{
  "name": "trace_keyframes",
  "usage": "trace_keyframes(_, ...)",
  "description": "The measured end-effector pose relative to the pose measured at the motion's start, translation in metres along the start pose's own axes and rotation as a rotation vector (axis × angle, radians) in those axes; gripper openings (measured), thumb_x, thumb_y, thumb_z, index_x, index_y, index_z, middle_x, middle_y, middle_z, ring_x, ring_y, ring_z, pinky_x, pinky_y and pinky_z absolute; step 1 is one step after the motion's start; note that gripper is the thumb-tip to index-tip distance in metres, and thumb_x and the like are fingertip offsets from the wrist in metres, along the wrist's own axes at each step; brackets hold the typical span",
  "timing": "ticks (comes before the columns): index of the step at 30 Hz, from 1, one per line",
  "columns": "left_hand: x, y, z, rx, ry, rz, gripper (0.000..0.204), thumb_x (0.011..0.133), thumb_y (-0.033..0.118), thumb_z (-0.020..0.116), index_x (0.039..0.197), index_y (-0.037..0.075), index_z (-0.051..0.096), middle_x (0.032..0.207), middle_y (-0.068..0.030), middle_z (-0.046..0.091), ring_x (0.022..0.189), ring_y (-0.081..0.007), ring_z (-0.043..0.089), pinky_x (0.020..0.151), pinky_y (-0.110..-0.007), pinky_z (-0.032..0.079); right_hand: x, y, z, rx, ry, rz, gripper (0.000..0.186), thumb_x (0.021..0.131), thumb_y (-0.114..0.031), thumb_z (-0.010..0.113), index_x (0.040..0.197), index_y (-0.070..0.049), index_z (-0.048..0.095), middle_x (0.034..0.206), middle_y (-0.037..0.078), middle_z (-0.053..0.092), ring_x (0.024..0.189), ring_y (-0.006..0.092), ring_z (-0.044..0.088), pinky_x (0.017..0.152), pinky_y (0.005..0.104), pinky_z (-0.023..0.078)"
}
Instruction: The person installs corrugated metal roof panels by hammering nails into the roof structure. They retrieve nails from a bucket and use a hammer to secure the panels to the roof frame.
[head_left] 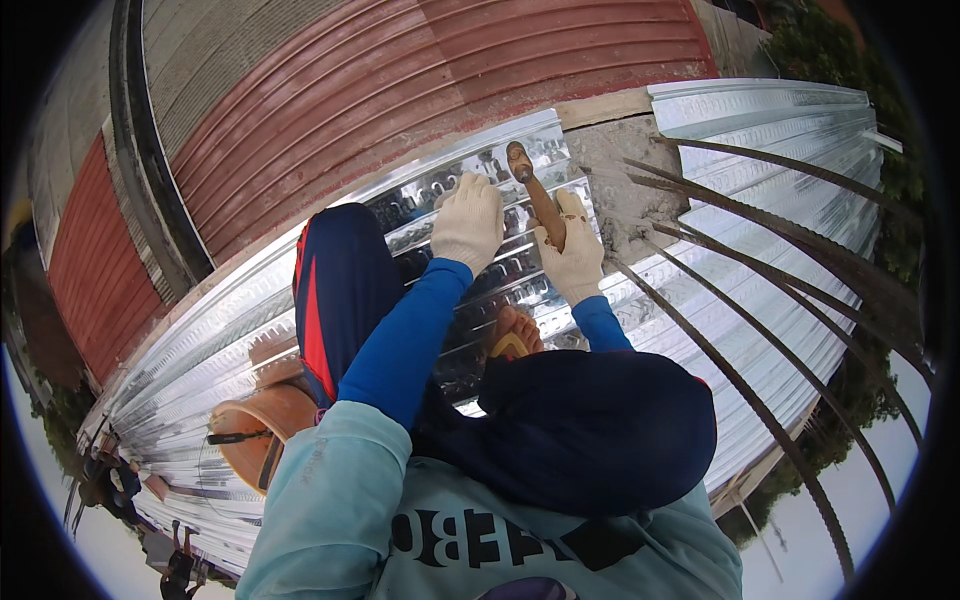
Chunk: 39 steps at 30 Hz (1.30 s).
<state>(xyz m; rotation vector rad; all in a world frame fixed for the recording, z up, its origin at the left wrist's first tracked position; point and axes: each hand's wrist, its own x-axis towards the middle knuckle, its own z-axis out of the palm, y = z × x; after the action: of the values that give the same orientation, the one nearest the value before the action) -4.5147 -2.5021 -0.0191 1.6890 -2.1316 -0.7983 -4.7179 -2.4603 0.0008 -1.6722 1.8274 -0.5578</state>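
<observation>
My right hand (pixel 572 262), in a cream knit glove, grips a hammer (pixel 546 212) by its wooden handle. Its worn brown head points away from me, just above the shiny ribbed metal sheet (pixel 535 128). To the left, my gloved left hand (pixel 468 222) rests against the same sheet with its fingers curled down. Whatever those fingertips may hold is hidden beneath the glove. Between my bent knees, a foot in a yellow-strapped sandal (pixel 510 345) is planted on the metal.
Several steel rebars (pixel 740 385) stick up and bend across the right side, by rough concrete (pixel 625 165). An orange bucket (pixel 235 425) with a dark-handled tool stands at left. Red corrugated roofing (pixel 450 60) lies beyond the sheet. Other people (pixel 180 570) are at lower left.
</observation>
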Motion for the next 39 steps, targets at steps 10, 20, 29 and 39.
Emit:
trace_keyframes(10,0.065,0.023,0.039,-0.365,0.072,-0.024,0.019,0.109,0.025,0.063,0.113,0.008,0.069,0.103,-0.0191,0.076,0.099,-0.0434,0.073,0.089,-0.052,0.058,0.008,0.003,-0.015,0.198,0.190,0.224,0.024,0.094,-0.017,0.080,0.114,-0.004,0.076,0.095,0.014,0.078,0.086,0.0303,0.077,0.081,0.0399,0.059)
trace_keyframes(20,0.079,0.012,0.010,-1.323,-0.150,-0.658,0.027,0.113,0.029,0.059,0.125,0.005,0.066,0.124,-0.0081,0.073,0.105,-0.0164,0.069,0.088,-0.033,0.069,0.031,-0.006,-0.029,-0.034,0.123,0.166,0.029,0.091,-0.022,0.081,0.111,-0.002,0.075,0.090,0.019,0.076,0.081,0.0350,0.077,0.076,0.0433,0.060)
trace_keyframes(29,0.077,-0.006,0.025,-1.179,-0.149,-0.384,0.029,0.108,0.022,0.066,0.124,-0.002,0.073,0.115,-0.0093,0.078,0.105,-0.0150,0.072,0.095,-0.029,0.060,0.116,-0.015,-0.018,-0.049,0.035,0.153,0.034,0.087,-0.027,0.077,0.102,0.003,0.072,0.089,0.024,0.074,0.086,0.0424,0.075,0.079,0.0496,0.058)
trace_keyframes(39,0.078,-0.009,0.028,-0.848,-0.142,-0.163,0.032,0.105,0.028,0.070,0.125,0.005,0.079,0.117,-0.0106,0.081,0.102,-0.0216,0.075,0.095,-0.034,0.058,0.126,-0.022,-0.017,-0.239,0.124,-0.014,0.033,0.087,-0.026,0.079,0.103,0.002,0.072,0.093,0.026,0.076,0.091,0.0433,0.077,0.082,0.0516,0.060)
